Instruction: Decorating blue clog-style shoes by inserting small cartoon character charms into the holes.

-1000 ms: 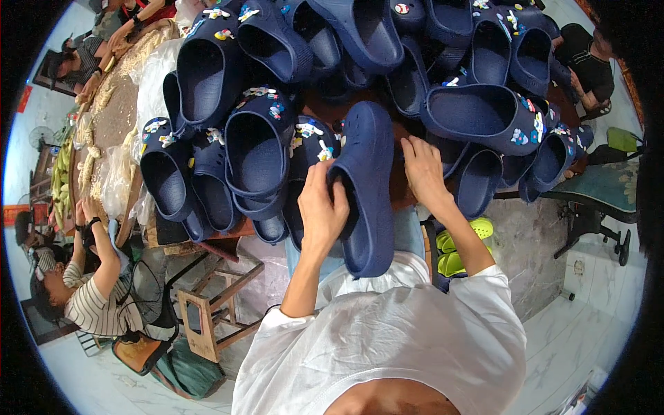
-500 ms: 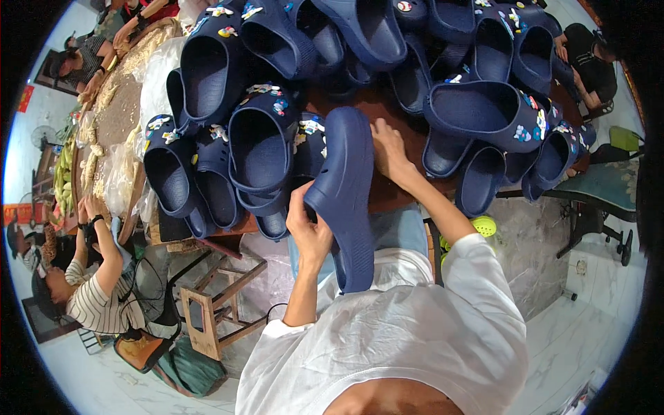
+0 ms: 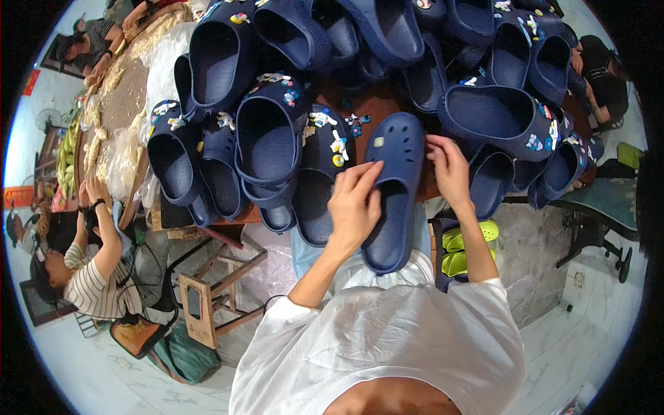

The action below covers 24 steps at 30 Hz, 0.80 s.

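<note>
A plain navy clog [image 3: 391, 190] lies toe-away at the near edge of the brown surface [image 3: 377, 104], at the picture's centre. The left hand [image 3: 354, 204] closes its grip on the clog's left rim while the right hand [image 3: 449, 169] pinches its right edge at three o'clock. Charm-studded navy clogs [image 3: 266, 138] crowd from nine through two o'clock.

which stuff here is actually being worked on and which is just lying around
In hand:
- left hand and right hand holding a navy clog
- small charm on its toe

Lying about:
- clog pile
- wooden stool
- green shoes
</note>
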Available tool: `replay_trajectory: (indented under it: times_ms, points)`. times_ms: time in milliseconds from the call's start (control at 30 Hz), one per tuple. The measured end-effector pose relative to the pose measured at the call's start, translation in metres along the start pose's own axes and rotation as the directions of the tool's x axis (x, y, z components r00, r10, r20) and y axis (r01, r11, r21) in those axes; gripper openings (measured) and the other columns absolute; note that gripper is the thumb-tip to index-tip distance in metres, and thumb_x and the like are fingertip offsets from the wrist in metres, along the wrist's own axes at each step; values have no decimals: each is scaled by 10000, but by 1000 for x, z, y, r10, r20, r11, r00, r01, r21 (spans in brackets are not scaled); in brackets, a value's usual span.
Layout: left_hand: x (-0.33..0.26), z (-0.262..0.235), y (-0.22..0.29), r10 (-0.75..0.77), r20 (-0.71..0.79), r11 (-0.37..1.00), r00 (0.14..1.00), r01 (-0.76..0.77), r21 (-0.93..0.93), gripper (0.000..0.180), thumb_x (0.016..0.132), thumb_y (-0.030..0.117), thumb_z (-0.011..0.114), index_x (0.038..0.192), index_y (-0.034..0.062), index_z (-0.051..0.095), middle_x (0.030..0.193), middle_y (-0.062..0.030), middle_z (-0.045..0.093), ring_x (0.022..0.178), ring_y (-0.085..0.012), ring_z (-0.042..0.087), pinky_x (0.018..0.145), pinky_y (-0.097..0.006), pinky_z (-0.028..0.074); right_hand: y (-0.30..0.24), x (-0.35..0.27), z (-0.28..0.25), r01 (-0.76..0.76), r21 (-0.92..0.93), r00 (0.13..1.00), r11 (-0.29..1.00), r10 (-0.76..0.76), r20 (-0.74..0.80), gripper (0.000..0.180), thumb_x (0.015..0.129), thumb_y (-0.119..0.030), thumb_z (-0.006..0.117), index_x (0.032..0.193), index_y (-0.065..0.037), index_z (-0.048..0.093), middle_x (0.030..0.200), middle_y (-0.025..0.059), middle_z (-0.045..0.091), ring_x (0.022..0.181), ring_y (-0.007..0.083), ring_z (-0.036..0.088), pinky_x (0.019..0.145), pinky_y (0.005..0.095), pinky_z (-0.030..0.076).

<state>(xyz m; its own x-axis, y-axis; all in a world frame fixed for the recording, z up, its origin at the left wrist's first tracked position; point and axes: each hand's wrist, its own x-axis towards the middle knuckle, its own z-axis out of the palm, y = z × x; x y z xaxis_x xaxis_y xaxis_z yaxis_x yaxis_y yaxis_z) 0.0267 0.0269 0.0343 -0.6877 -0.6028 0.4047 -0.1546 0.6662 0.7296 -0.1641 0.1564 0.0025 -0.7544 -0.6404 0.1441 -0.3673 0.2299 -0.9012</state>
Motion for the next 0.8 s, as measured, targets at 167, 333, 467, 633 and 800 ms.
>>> replay_trajectory:
  times_ms: [167,333,467,633,800]
  points:
    - [8,43,-1,-75,91,991,993,65,116,481,757,26,688,1222,147,686,1192,-88,607,1023,-303,596,826,-418,541,-17,-25,-18,29,-173,999,984,-34,-23,292,993,-87,558,1274,-11,577,1113,139,598,959,207,646,794,311,537]
    - [12,61,-3,-135,118,985,984,121,122,479,748,67,725,1217,150,681,1211,-92,596,1060,-319,571,802,-439,551,-33,-41,-5,147,-311,986,939,-116,117,455,963,-141,606,1385,-24,484,1300,199,510,1200,345,548,978,412,468]
    - [17,64,-8,-134,109,986,985,122,114,503,741,114,770,1232,139,664,1200,-92,597,1031,-318,571,782,-451,541,-22,-37,6,201,-413,980,888,-183,84,447,966,-89,541,1405,-48,472,1326,207,486,1229,397,508,1031,465,421]
    - [9,49,-8,-61,90,997,994,64,-31,549,762,253,821,1258,96,642,1212,-132,590,1102,-338,565,872,-427,522,1,-28,15,206,-485,974,850,-224,21,455,908,11,497,1360,-39,522,1287,199,495,1200,385,512,1025,461,411]
    - [-11,1,-18,11,-80,999,997,-14,-39,394,781,71,761,1168,76,690,1164,-153,631,1047,-340,598,891,-407,501,-1,-28,24,178,-547,965,818,-253,-63,500,875,53,485,1365,-43,518,1235,196,502,1175,389,507,1005,466,416]
